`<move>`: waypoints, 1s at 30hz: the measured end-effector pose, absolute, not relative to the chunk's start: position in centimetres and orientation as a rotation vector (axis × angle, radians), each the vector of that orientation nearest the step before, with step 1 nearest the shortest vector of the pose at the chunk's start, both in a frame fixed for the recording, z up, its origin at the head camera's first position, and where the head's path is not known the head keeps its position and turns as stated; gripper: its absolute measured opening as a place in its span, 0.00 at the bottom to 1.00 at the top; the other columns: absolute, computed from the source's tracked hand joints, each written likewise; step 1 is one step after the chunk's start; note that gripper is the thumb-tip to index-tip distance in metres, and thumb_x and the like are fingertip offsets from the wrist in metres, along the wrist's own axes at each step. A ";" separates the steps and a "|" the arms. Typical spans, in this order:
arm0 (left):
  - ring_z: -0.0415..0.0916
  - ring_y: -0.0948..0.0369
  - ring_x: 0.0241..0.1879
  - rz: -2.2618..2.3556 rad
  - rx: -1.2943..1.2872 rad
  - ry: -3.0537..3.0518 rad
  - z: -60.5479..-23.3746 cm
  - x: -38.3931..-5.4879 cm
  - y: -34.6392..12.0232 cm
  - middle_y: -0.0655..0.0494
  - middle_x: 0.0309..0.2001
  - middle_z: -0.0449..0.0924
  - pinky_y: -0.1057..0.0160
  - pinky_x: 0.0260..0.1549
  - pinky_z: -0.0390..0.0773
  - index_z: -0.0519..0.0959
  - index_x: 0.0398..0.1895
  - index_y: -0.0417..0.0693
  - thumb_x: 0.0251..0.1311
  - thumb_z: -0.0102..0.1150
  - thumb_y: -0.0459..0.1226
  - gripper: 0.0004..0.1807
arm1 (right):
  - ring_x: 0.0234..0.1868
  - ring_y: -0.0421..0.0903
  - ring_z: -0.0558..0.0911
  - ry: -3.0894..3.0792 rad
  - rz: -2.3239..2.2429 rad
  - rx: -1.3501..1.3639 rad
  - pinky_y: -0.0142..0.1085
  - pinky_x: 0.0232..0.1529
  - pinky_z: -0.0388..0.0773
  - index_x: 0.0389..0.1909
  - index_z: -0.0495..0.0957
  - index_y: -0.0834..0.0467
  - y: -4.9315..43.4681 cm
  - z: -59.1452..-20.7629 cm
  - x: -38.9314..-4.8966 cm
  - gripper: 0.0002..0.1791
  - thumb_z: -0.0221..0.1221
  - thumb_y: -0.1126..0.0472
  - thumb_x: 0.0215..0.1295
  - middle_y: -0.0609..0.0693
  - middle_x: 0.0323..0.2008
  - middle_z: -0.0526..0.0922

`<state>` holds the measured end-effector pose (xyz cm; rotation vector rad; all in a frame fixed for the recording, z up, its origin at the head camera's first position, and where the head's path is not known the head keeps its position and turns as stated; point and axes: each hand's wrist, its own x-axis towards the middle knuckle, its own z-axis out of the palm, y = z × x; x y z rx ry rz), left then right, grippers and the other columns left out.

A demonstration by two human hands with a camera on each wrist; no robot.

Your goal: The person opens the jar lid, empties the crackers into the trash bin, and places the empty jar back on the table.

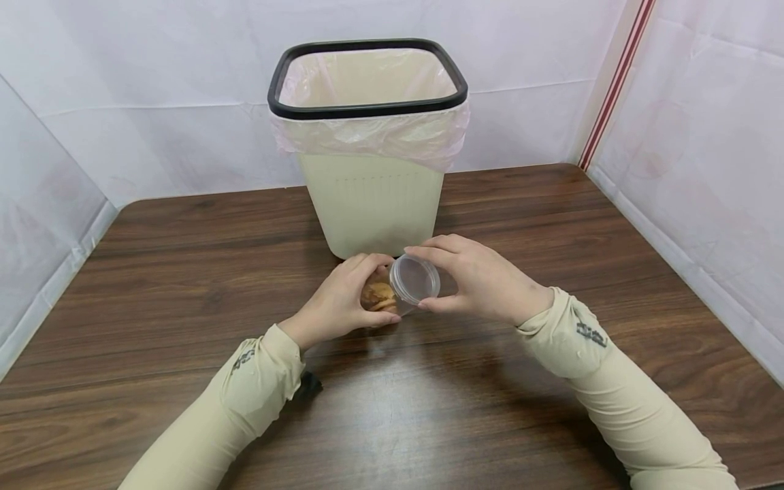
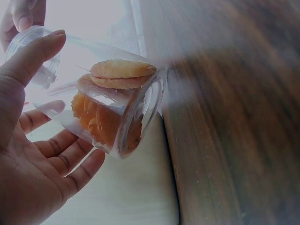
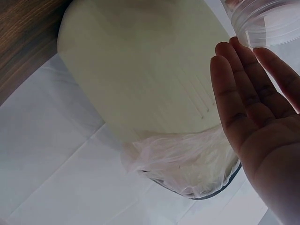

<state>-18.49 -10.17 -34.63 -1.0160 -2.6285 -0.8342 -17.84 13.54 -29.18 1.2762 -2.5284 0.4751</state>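
Observation:
My left hand [image 1: 343, 296] grips a clear plastic jar [image 2: 136, 105] round its side, thumb on one side and fingers on the other. Several golden-brown cookies [image 2: 123, 70] lie inside, towards the jar's base. Between the thumb and fingers of my right hand [image 1: 480, 278] is a clear round lid [image 1: 416, 279], held by its edge. It sits right at the jar's mouth end, tilted so that its round face shows in the head view. In the left wrist view the jar lies on a slant, base towards the brown table.
A cream trash bin [image 1: 376, 204] with a black rim and a pinkish liner bag [image 1: 373, 136] stands just beyond both hands on the wooden table [image 1: 184, 272]. A small black object [image 1: 309, 386] lies beside the left sleeve. White sheeting [image 1: 153, 82] hangs behind and at the sides.

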 end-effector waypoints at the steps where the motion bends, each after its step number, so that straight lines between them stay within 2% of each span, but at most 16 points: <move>1: 0.75 0.55 0.47 -0.833 -1.017 -2.627 -34.6 -18.5 -10.2 0.49 0.45 0.79 0.53 0.49 0.74 0.71 0.57 0.45 0.41 0.77 0.46 0.38 | 0.51 0.49 0.79 -2.528 0.477 1.278 0.42 0.54 0.76 0.59 0.74 0.61 13.5 -29.2 -17.8 0.36 0.72 0.52 0.49 0.54 0.51 0.80; 30: 0.75 0.54 0.48 -0.829 -1.030 -2.623 -34.6 -18.4 -10.1 0.48 0.46 0.79 0.51 0.50 0.74 0.71 0.58 0.44 0.42 0.76 0.47 0.38 | 0.55 0.49 0.78 -2.486 0.477 1.345 0.43 0.58 0.75 0.59 0.74 0.60 13.8 -29.0 -17.9 0.36 0.73 0.55 0.46 0.54 0.54 0.80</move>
